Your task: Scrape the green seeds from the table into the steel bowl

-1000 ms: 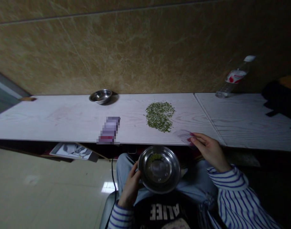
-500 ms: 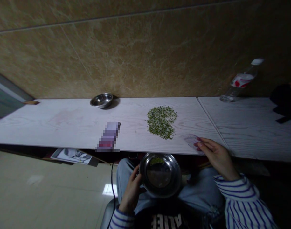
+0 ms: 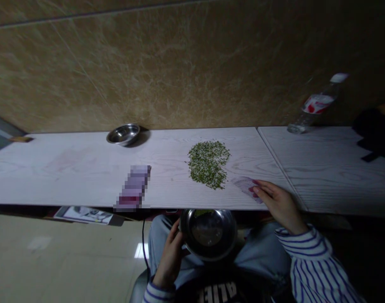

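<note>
My left hand [image 3: 171,255] grips the left rim of a steel bowl [image 3: 229,235], held above my lap just under the table's front edge. Some green bits [image 3: 204,213] lie inside the bowl at its far side. Between thumb and fingers, my right hand [image 3: 279,205] pinches a thin, clear purplish plastic piece [image 3: 243,185], low over the table. To the left of that piece, small green grains or seeds [image 3: 208,164] are spread in a patch on the white wood-grain table [image 3: 167,185], with a notch on the patch's right side.
A smaller steel bowl [image 3: 123,135] stands by the wall at the back left. A blurred-out flat phone-like object [image 3: 133,188] lies near the front edge. At the right are a plastic bottle [image 3: 317,104] and a dark object [image 3: 373,134]. A cable [image 3: 144,242] hangs below.
The view has shifted slightly, so the table's things appear a little further left. The plastic piece has tilted and shows more of its face. Both hands keep their grips.
</note>
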The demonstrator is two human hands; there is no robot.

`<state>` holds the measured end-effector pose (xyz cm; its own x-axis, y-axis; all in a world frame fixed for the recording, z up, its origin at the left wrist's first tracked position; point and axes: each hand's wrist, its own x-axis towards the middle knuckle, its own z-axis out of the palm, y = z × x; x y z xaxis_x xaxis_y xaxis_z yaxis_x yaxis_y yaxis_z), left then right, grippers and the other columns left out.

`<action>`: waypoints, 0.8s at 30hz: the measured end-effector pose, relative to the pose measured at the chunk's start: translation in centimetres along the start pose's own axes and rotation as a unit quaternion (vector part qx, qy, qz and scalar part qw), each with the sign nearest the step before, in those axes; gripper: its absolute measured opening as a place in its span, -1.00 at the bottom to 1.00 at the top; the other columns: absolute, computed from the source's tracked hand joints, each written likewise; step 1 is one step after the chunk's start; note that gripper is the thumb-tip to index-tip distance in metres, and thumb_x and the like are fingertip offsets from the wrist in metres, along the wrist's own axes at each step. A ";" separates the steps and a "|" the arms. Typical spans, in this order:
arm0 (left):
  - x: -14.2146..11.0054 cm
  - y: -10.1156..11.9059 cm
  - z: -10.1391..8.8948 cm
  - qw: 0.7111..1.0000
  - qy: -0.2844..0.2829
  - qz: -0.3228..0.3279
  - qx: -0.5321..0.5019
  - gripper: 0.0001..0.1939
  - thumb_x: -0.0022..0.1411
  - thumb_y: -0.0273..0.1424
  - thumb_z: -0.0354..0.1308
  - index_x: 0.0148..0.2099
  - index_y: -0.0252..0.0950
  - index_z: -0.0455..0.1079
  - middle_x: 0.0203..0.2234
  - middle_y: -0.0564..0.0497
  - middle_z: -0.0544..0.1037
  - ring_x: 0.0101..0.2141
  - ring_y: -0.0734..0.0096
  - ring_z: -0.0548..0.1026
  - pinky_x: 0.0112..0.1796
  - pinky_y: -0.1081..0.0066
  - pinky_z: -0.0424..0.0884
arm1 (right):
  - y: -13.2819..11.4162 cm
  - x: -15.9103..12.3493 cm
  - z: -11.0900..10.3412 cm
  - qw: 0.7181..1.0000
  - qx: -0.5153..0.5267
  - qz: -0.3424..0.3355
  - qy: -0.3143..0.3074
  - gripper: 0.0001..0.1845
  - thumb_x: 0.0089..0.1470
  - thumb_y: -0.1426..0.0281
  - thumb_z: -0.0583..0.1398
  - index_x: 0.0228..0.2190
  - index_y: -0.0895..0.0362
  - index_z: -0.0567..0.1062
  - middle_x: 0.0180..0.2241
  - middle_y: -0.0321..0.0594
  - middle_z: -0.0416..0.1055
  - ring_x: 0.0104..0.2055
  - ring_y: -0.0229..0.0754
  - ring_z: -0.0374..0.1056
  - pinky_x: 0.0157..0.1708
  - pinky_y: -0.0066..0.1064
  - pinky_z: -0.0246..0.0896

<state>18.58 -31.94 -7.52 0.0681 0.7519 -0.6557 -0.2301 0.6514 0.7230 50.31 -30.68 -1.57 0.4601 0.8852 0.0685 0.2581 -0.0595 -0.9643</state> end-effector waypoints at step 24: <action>-0.4 0.6 1.0 1.000 0.027 -0.008 0.005 -0.24 0.07 -0.18 0.24 0.33 -0.16 0.25 0.14 -0.15 0.48 0.04 0.06 0.46 -0.26 0.31 0.41 | -1.9 6.1 5.4 0.957 -0.150 -0.149 -0.197 -0.72 0.12 0.38 0.20 -0.15 0.04 0.64 -0.14 -0.19 0.62 -0.12 -0.11 0.54 -0.06 -0.28 0.44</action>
<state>19.37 -31.73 -6.61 0.0197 0.7355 -0.6772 -0.2205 0.6639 0.7146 48.02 -22.64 -0.67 -0.0128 0.9852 0.1710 0.5875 0.1458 -0.7960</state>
